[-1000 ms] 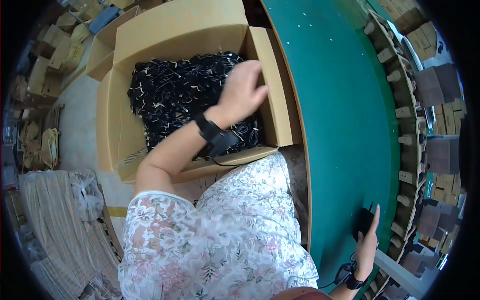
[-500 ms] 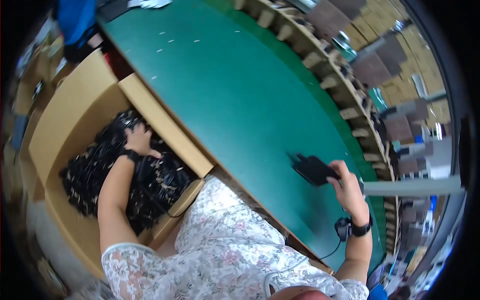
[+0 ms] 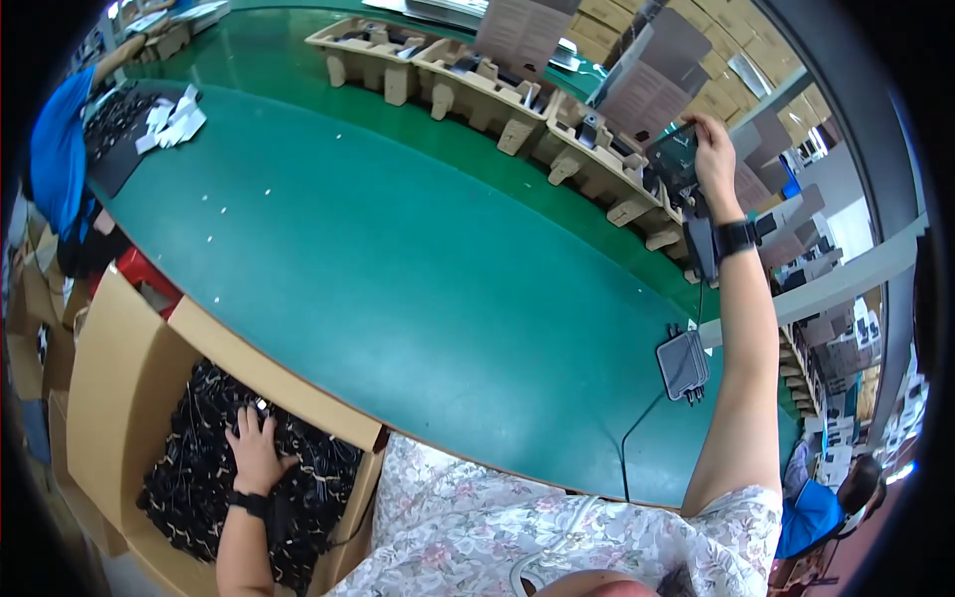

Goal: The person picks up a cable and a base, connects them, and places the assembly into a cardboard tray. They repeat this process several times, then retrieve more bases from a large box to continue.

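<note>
Black flat device point(image 3: 673, 157), a thin dark slab in the upper right of the frame, is pinched at its edge by the right hand point(image 3: 712, 149) above the pulp trays point(image 3: 477, 85) along the far rim of the green table point(image 3: 398, 259). It looks rigid, light and smooth-faced, so I judge a grip across its short edges, thumb opposite fingers, steadier than fingertip contact on one corner; a knock could mark it. At the lower left the left hand point(image 3: 257, 453) lies spread and flat on a tangle of black cables point(image 3: 199, 468) inside a cardboard box point(image 3: 109, 398), closed on nothing. Those cables look limp and snag-prone, best lifted one bundle at a time
</note>
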`<state>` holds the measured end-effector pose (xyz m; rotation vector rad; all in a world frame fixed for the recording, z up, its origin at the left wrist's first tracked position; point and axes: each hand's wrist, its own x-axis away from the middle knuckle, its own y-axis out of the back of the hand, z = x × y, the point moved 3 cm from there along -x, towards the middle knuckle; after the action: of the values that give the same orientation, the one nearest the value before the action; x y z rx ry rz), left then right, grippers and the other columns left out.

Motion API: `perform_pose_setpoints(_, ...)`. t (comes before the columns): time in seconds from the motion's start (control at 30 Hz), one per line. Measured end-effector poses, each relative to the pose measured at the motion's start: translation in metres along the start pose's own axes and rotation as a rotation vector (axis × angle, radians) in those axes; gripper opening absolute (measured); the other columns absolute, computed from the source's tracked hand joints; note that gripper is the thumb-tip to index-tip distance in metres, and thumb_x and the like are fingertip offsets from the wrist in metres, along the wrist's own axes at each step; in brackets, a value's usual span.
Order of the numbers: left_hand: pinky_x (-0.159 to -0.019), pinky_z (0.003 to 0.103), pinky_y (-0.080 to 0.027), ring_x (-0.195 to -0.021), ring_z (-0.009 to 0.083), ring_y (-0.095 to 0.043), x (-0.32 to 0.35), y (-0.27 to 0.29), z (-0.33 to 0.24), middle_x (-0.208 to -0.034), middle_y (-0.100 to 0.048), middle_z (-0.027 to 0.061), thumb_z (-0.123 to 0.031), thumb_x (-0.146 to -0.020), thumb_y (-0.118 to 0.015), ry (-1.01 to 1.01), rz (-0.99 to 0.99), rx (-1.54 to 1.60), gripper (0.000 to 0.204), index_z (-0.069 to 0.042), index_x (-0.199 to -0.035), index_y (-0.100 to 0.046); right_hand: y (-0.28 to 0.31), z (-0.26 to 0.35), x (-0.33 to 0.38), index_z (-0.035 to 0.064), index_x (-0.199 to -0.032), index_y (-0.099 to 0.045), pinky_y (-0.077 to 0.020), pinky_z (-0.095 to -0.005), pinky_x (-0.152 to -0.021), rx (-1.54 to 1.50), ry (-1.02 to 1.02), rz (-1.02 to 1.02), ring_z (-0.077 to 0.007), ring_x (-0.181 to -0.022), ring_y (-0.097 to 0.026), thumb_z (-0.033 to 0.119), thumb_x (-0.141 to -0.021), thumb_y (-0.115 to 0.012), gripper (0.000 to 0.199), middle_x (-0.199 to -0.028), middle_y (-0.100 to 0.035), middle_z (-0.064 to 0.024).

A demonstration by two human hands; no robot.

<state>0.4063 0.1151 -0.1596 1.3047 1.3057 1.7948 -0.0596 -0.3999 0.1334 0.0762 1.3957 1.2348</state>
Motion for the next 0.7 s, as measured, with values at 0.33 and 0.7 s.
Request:
perform_pose_setpoints(0.33,-0.088,0.065,-0.038,-0.134,0.0360,-0.016,-0.063,-0.006,0.020,-0.145,-0.015,0.0174,-0.046,-0.045,-0.084,0.064,0.335,-0.034,0.109,-0.018,-0.136,-0.031,-0.062,-0.066,-0.030,0.0067,-0.095,-0.062,-0.0418,-0.0262,-0.079,-0.128,-0.086,0.117,-0.0161,-0.087,-0.055,0.005,-0.090,-0.044,0.018,-0.089,-0.061,-0.0078)
perform_pose_setpoints(0.7,-0.089,0.061,-0.038,-0.130,0.0358,-0.026,-0.096,-0.018,0.026,-0.143,-0.030,0.0031,-0.043,-0.058,-0.072,0.004,0.360,-0.059,0.088,-0.032,-0.136,-0.033,-0.151,-0.076,-0.011,0.0063,-0.101,-0.060,-0.0431,-0.0364,-0.084,0.047,0.046,0.227,-0.0306,-0.094,-0.057,0.008,-0.088,-0.045,0.019,-0.096,-0.062,-0.0155)
